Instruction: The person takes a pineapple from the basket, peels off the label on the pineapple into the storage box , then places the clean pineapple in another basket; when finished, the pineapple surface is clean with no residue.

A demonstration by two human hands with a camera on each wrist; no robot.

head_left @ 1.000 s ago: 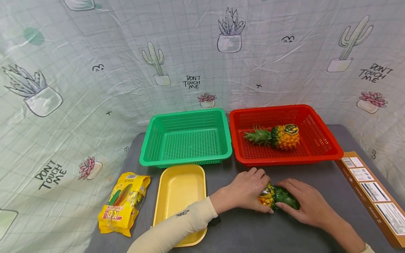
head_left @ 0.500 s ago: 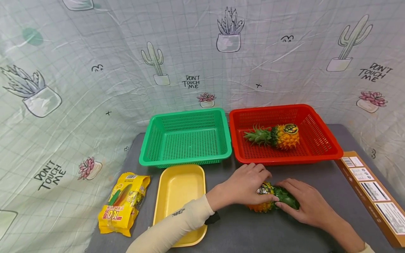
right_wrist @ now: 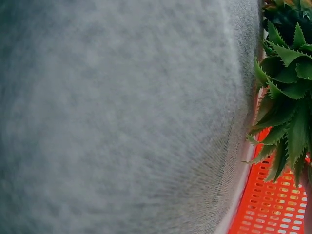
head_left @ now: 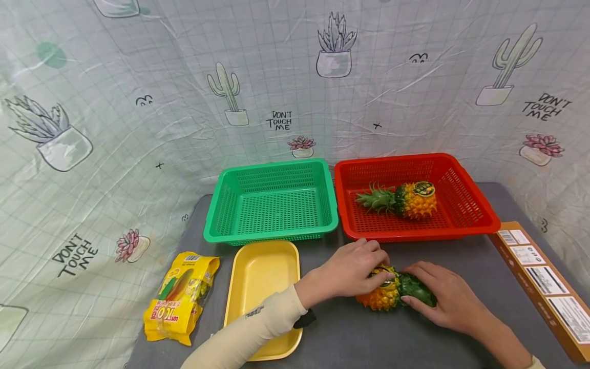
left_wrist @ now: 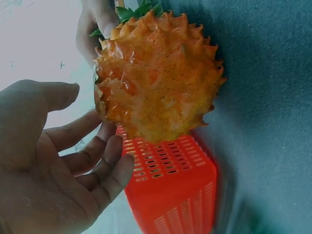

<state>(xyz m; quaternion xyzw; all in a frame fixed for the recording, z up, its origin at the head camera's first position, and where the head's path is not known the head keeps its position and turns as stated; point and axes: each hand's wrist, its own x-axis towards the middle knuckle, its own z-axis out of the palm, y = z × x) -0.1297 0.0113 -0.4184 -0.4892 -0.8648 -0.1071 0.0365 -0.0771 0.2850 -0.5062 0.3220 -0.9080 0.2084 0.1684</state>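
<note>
A small pineapple (head_left: 386, 298) lies on its side on the dark table, its green crown (head_left: 417, 289) to the right. My right hand (head_left: 449, 297) grips that crown between thumb and fingers. Over the fruit's left part is my left hand (head_left: 352, 267), fingers loosely bent and spread. In the left wrist view the left thumb (left_wrist: 63, 95) is apart from the orange base of the pineapple (left_wrist: 158, 78); the fingertips are at its side, and whether they touch is unclear. Spiky leaves (right_wrist: 287, 112) fill the right edge of the right wrist view, where no right fingers can be made out.
A red basket (head_left: 415, 237) holds another pineapple (head_left: 417, 201) behind my hands. Left of it stands a green basket (head_left: 272, 238). A yellow tray (head_left: 265, 271) lies partly under my left sleeve, beside a yellow packet (head_left: 180, 297). A long brown box (head_left: 539, 287) runs along the right.
My left hand has shifted left and its thumb has lifted off the pineapple, exposing more of the fruit and its sticker. My right hand stays on the crown.
</note>
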